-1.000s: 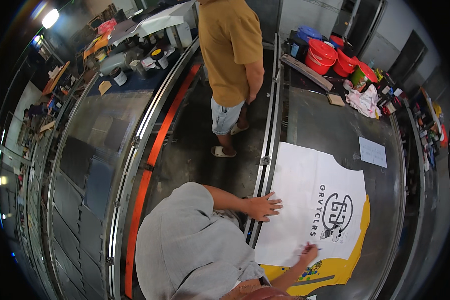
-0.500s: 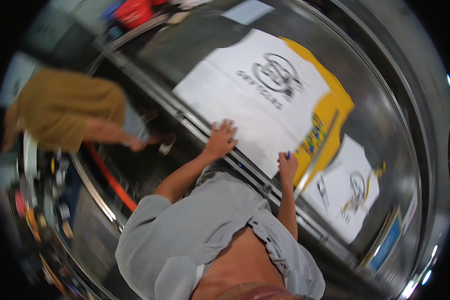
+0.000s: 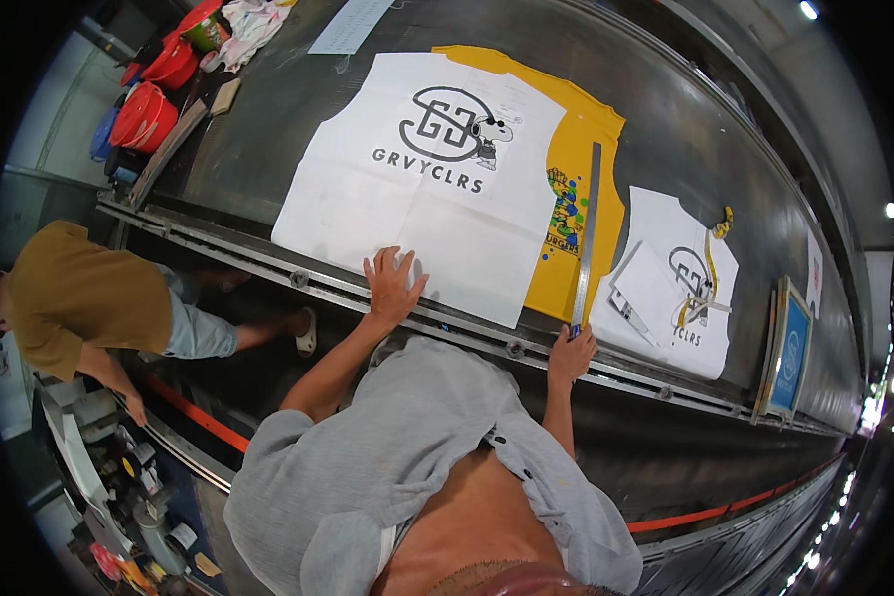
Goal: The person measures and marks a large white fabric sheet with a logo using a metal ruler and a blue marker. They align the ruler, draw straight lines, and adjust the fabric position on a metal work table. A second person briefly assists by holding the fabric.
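Note:
A white shirt-shaped sheet (image 3: 368,209) with a black cartoon print lies on the dark table, overlapping a yellow shirt piece (image 3: 606,149) with a colourful print. My left hand (image 3: 393,288) rests on the sheet's near edge, fingers spread, holding nothing. Along the yellow piece lies a long metal ruler (image 3: 587,228). Beside the ruler's near end, at the table's edge, is my right hand (image 3: 572,354). Its fingers are curled around a small blue pen (image 3: 576,330), mostly hidden by them. A smaller white printed piece (image 3: 705,348) lies to the right.
A yellow tape measure (image 3: 711,263) and folded paper lie on the smaller piece. A blue framed screen (image 3: 789,353) stands at right. Red buckets (image 3: 144,117), a cloth (image 3: 253,32) and a paper sheet (image 3: 351,25) are far left. A person in a brown shirt (image 3: 79,293) bends at left.
My view has turned, so the table's things appear shifted left. My right hand is now at the ruler's near end. My left hand stays on the sheet's near edge. The other person's arm reaches lower.

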Available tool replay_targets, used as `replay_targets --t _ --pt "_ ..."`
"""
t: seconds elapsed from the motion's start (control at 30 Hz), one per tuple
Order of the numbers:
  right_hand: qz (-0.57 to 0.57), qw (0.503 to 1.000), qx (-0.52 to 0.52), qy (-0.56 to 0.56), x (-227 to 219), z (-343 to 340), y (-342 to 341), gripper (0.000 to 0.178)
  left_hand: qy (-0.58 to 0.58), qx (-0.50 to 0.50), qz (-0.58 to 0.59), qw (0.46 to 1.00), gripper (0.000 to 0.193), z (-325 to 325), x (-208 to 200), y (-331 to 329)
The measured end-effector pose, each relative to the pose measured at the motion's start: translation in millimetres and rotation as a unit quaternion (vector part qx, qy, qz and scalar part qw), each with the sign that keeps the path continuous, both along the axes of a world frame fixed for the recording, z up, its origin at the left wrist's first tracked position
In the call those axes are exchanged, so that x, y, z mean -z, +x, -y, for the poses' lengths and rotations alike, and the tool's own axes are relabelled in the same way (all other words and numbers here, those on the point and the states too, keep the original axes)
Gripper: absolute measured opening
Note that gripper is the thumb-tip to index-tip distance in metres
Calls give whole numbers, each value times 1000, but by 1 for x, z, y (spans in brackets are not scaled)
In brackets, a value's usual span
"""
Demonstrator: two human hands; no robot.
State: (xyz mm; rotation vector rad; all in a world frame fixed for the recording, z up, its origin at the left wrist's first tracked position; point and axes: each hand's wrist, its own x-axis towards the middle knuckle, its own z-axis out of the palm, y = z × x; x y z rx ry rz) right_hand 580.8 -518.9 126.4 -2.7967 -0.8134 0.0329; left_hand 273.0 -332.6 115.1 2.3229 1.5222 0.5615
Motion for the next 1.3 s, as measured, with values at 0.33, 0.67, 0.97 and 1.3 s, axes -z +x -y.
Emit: replay_targets --t 0.33,0.67,0.97,1.3 --pt "32 997 58 -44 13 -5 -11 31 -3 47 -3 999 56 -124 19 32" --pt "52 996 75 -18 17 -27 -19 30 -31 33 -98 994 77 -180 30 63" --pt "80 995 60 -11 23 -25 -16 29 -27 37 -117 992 76 -180 35 64" --pt "46 997 64 4 20 -23 -16 29 -61 48 -35 996 91 -185 46 54"
